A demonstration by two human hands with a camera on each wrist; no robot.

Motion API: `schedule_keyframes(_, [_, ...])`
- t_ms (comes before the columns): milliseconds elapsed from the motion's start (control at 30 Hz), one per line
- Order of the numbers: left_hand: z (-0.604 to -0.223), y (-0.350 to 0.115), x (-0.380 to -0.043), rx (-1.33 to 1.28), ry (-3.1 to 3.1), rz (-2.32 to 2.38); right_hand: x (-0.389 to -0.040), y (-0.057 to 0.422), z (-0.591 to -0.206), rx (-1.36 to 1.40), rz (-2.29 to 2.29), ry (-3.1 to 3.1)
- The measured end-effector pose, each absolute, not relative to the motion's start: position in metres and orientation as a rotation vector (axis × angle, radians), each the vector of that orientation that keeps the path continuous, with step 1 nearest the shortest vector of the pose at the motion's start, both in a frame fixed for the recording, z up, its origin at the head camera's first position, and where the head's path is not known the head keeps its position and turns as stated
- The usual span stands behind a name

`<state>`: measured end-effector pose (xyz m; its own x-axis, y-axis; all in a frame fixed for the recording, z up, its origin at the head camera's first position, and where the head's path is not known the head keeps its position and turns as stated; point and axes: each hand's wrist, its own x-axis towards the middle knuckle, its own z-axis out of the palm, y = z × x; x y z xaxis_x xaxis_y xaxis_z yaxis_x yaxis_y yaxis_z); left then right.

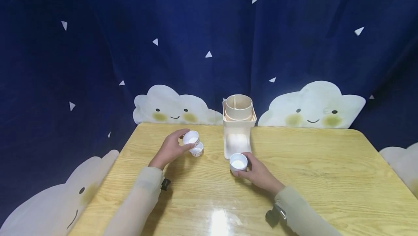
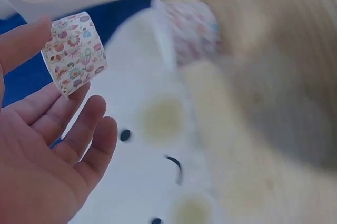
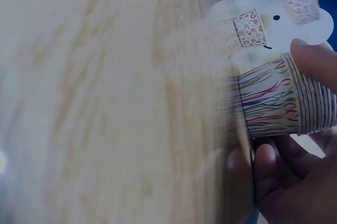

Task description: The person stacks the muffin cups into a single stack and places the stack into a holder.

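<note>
My left hand (image 1: 172,147) holds a small paper cup (image 2: 76,52) with a floral print, thumb on one side and fingers on the other. A second floral paper cup (image 3: 251,29) stands on the table; in the head view the held one partly overlaps it. In front of a beige stand (image 1: 237,145), my right hand (image 1: 260,176) grips a stack of paper cups (image 3: 274,100) upright. Colourful wavy streaks run over the outer cup, and several rims show one above another. Topping the stand is an open round cylinder (image 1: 239,107).
The wooden table (image 1: 313,170) reaches to a dark blue curtain (image 1: 196,21) with white triangles. Cloud shapes with smiling faces (image 1: 173,107) line the curtain along the table's back and sides.
</note>
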<state>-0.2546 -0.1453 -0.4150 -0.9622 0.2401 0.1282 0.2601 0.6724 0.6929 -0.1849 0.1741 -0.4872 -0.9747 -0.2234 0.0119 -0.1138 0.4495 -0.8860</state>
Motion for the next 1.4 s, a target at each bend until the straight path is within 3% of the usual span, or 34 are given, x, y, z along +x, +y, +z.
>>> schedule_keyframes(633, [-0.394,-0.096,-0.23,-0.77,-2.77,-1.163,-0.185,0.174,-0.487,-0.283,-1.572,2.567])
schedule_keyframes(1400, [-0.411,-0.042,-0.214,-1.029,-2.824,-1.05,-0.185,0.176,-0.49,-0.366,-1.561,2.581])
